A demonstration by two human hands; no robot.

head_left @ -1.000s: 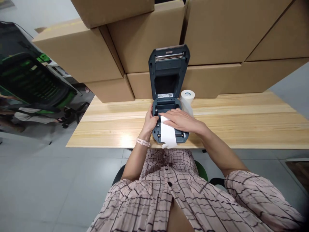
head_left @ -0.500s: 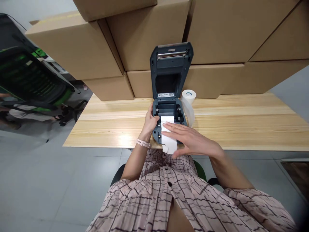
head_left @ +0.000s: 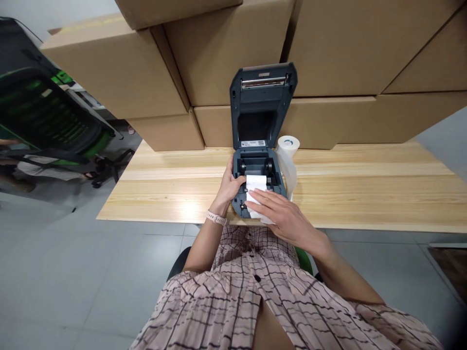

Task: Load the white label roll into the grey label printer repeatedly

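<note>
A dark grey label printer [head_left: 239, 197] stands near the table's front edge, its lid [head_left: 255, 108] tipped up and back. My left hand [head_left: 228, 188] grips the left side of the printer, thumb over the rim. Across the printer's bay and front edge lies a white paper strip [head_left: 256, 183]. The fingers of my right hand [head_left: 290, 218] lie on top of this strip near its front end, with the thumb tucked below and mostly hidden. Beside the printer on the right stands a white paper roll [head_left: 288, 144] with a pale translucent strip [head_left: 289, 170] trailing forward.
Large cardboard boxes [head_left: 237, 53] are stacked along the back of the wooden table [head_left: 365, 194]. A black and green office chair [head_left: 44, 112] stands at the left, with part of a person behind it. Grey tiled floor [head_left: 73, 272] lies in front of the table.
My right hand has drawn its thumb in under the paper, and the strip's front end has folded up toward the printer. My left hand stays on the printer's side.
</note>
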